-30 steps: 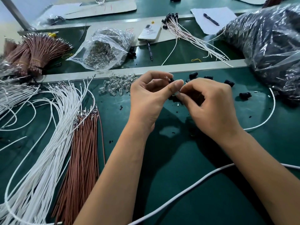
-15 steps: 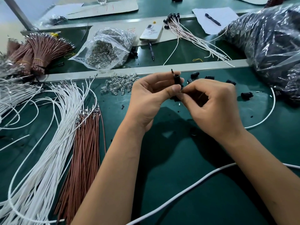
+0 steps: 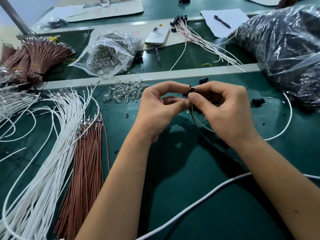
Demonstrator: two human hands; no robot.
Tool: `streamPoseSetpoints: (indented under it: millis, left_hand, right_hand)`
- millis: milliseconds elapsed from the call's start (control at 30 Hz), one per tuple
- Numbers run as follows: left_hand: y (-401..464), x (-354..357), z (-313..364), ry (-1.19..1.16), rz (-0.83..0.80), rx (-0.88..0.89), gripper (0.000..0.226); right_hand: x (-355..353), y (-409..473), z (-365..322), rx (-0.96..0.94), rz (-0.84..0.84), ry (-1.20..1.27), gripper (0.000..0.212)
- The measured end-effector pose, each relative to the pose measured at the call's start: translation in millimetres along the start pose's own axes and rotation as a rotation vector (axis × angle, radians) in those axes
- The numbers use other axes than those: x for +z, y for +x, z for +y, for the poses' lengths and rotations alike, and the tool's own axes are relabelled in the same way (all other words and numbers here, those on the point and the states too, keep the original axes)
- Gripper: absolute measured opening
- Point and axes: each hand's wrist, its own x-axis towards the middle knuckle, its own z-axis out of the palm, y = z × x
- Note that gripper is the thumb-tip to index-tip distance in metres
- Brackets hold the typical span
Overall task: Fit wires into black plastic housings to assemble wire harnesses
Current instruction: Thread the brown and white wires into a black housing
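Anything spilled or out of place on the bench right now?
Yes: small clear bulbs lie loose on the green mat below their open bag, and a phone sits among the parts. Nothing looks damaged.

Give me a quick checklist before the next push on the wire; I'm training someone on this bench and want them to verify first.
1. Black housing held: ok, pinched between right hand and left hand.
2. Metal terminal through the housing: ok, a tip sticks out on top.
3. Terminal fully seated: cannot tell, fingers hide the body.
4. Brown wire free to feed: ok, it hangs loose below the hands.
5. Second wire fitted: cannot tell.
6. Spare housing within reach: ok, it lies on the mat right of the hands.
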Motion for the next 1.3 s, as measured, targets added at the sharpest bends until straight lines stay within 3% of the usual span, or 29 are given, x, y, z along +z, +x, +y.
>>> streamPoseSetpoints:
  millis: [133,667,1000,1300]
  left_hand:
    - [-0.3,3.4,-1.5,0.056,0.031,-0.02,0.037]
    - [-1.4,9.0,0.3,0.067,0.022,-0.062,0.021]
    - [-3.0,6.8,3.1,0.09,0.015,-0.044,0.021]
    - [-3.2,6.6,3.9,0.103,-0.009,-0.045,0.023]
  right_hand:
    - [-0.2,0.9,-0.1,0.01,0.021,0.03,0.006]
    - [-1.7,3.3,2.5,0.055,0.016,0.206,0.004]
    - [-1.4,1.3,1.6,0.016,-0.068,0.187,0.011]
    - [-3.2,2.1,1.0,-0.007,-0.001,0.156,0.016]
